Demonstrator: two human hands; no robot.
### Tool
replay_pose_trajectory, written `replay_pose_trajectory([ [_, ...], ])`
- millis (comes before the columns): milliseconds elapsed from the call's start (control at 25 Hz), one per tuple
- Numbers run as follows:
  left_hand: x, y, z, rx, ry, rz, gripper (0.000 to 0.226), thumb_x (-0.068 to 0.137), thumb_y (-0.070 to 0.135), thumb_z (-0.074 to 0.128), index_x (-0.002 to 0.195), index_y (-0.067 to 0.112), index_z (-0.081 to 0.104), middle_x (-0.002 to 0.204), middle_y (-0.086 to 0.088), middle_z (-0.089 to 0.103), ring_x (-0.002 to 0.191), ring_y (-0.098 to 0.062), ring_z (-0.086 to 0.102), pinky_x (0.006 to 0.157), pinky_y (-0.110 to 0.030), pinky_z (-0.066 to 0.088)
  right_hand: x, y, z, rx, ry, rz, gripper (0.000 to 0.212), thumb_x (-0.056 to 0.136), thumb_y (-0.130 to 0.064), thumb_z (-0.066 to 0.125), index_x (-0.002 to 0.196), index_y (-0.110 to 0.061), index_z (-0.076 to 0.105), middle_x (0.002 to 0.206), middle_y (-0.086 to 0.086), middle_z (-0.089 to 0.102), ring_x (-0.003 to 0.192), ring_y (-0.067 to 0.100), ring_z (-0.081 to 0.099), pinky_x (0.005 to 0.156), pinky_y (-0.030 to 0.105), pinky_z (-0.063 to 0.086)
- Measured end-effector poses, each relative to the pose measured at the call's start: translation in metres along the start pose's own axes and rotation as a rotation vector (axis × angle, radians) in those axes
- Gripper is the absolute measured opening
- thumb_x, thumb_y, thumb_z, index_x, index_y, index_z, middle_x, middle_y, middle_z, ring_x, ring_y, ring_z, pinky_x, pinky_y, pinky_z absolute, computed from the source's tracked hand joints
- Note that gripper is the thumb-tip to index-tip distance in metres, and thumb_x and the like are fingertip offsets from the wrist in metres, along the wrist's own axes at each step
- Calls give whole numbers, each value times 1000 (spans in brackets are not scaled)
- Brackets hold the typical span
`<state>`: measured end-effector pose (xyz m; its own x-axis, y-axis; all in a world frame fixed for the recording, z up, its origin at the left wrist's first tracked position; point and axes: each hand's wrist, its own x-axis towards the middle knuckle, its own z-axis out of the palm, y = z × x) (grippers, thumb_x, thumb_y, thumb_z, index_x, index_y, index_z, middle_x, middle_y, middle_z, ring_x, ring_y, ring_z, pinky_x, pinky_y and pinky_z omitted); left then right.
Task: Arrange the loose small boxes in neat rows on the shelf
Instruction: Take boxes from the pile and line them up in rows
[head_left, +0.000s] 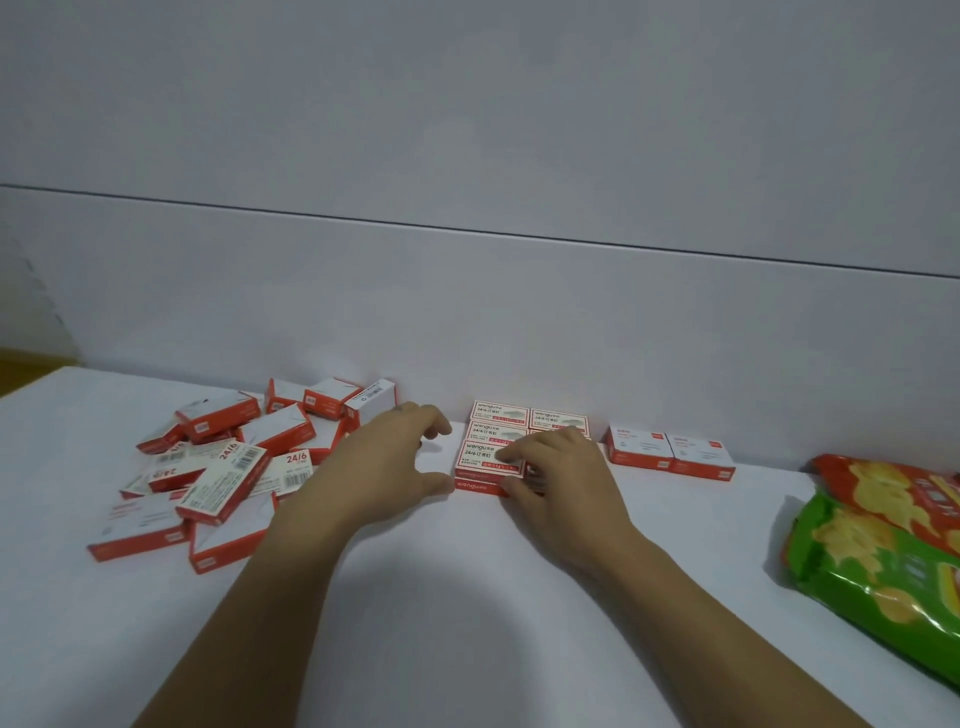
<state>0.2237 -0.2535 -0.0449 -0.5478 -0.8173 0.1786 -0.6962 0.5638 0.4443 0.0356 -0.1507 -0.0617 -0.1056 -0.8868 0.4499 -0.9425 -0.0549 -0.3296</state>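
A loose heap of small red-and-white boxes (218, 467) lies on the white shelf (467, 597) at the left. A tidy block of the same boxes (498, 431) sits against the back wall in the middle, in two columns. My right hand (556, 478) rests on the block's near right part, with its fingertips on the front box (483, 460). My left hand (384, 467) hovers just left of that box, fingers spread and curled, thumb near its front corner. Two more boxes (670, 449) stand side by side further right.
Snack bags, one red (893, 488) and one green (883, 582), lie at the right edge of the shelf. A plain white wall panel (467, 312) rises straight behind the boxes. The shelf's left end (31, 384) shows at far left.
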Motion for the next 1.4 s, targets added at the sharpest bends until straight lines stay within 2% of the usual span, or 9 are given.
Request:
replay_pose_trajectory([
  [280, 2, -1, 7, 38, -39, -35, 54, 67, 51, 75, 113, 43, 47, 122, 13, 56, 89, -5, 48, 70, -23, 43, -2, 1, 4, -84, -8, -4, 29, 87, -34, 62, 115, -27, 68, 119, -9, 65, 111, 15, 49, 97, 30, 36],
  [520, -2, 8, 3, 8, -35, 23, 54, 69, 53, 73, 114, 44, 46, 118, 16, 55, 91, -3, 48, 72, -22, 39, -1, -3, 0, -70, -14, -8, 29, 87, -31, 60, 115, -26, 68, 116, -6, 65, 109, 18, 49, 94, 32, 38],
  [720, -8, 20, -5, 29, -40, 26, 56, 71, 52, 72, 119, 39, 47, 124, 13, 54, 100, -8, 51, 80, -26, 43, 0, -7, -2, -93, -41, -9, 30, 89, -34, 57, 117, -29, 66, 118, -8, 64, 108, 17, 47, 92, 31, 37],
  [880, -25, 13, -17, 149, 44, 4, 58, 74, 51, 70, 125, 37, 45, 133, 9, 50, 113, -14, 50, 90, -32, 43, 6, -12, -9, -156, -107, -1, 34, 83, -41, 54, 113, -30, 66, 116, -6, 62, 106, 18, 46, 91, 32, 35],
  [1000, -46, -2, -28, 188, 108, -45, 58, 75, 54, 66, 127, 38, 44, 137, 8, 48, 119, -15, 47, 94, -34, 39, 18, -25, -13, -190, -139, -50, 46, 83, -47, 55, 126, -31, 57, 127, -3, 55, 115, 21, 43, 96, 35, 31],
  [1080, -62, -14, -37, 216, 156, -91, 58, 76, 55, 65, 127, 38, 44, 135, 8, 48, 115, -15, 49, 93, -33, 40, 28, -44, -10, -151, -158, -109, 53, 83, -48, 56, 133, -31, 49, 132, -2, 51, 119, 22, 41, 98, 36, 30],
  [1400, -129, -68, -82, 386, 247, -352, 67, 75, 61, 61, 134, 37, 39, 141, 8, 44, 125, -17, 42, 99, -39, 37, 48, -148, 35, 24, -305, -345, 56, 84, -50, 57, 135, -30, 45, 139, 1, 47, 123, 22, 42, 100, 40, 37],
])
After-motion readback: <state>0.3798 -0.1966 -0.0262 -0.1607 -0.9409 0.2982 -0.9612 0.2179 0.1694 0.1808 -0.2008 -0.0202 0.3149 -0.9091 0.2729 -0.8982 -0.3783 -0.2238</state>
